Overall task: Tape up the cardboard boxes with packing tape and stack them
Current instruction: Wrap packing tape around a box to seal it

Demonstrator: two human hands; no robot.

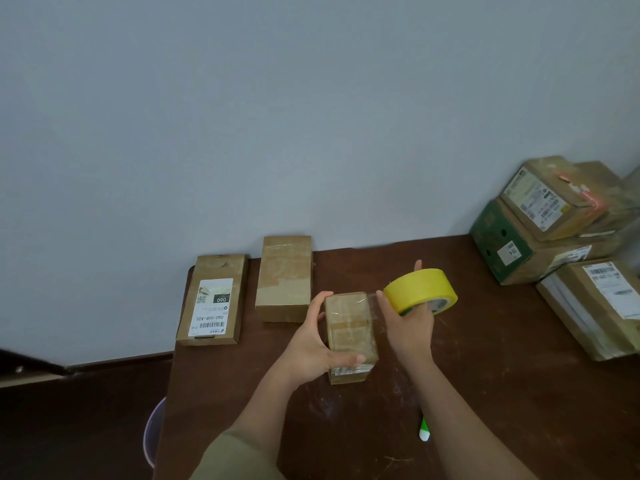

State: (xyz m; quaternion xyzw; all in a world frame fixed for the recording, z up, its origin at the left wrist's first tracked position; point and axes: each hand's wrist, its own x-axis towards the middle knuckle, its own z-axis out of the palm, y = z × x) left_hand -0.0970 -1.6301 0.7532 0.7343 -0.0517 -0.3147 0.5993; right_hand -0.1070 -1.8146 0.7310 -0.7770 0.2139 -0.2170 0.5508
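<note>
Currently small cardboard box (349,336) mid-table, gripped by left hand (313,353) around its long sides, right hand (410,323) curled through yellow tape roll (420,291); probably light, stiff-walled, tape-slick, so hold by edges.

Bare counter (485,341) lies open to the right of the right grip (410,327), up to the stacked boxes (554,220) at the far right. Beyond the left grip (311,344), two flat boxes (284,278) block the wall side. A green pen (424,431) lies nearer.
</note>
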